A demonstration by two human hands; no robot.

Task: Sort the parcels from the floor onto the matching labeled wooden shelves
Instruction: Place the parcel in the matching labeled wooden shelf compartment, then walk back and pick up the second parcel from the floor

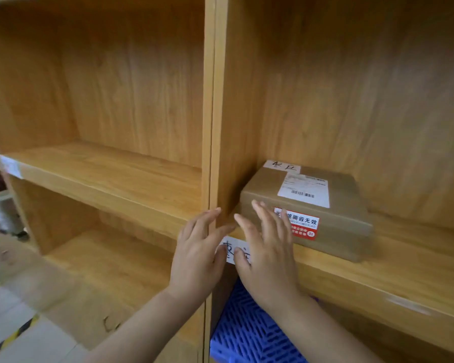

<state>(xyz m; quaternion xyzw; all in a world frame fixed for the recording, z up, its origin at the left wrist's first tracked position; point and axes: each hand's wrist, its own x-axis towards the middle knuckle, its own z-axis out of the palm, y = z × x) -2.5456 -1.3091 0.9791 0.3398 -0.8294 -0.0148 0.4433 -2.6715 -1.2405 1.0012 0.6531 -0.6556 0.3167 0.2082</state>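
Both hands, left hand (198, 254) and right hand (269, 254), were spread flat, gripping nothing; right fingertips touched a brown cardboard parcel (325, 205) bearing 1 white label and 1 red sticker.

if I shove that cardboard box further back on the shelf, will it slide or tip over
The cardboard box sits low and flat on the shelf, so it should slide, not tip. Its straight edges suggest stiff walls. The smooth wood probably offers little grip. Weight can't be judged.

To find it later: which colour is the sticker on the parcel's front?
Red with white, on the sticker of the parcel; head view.
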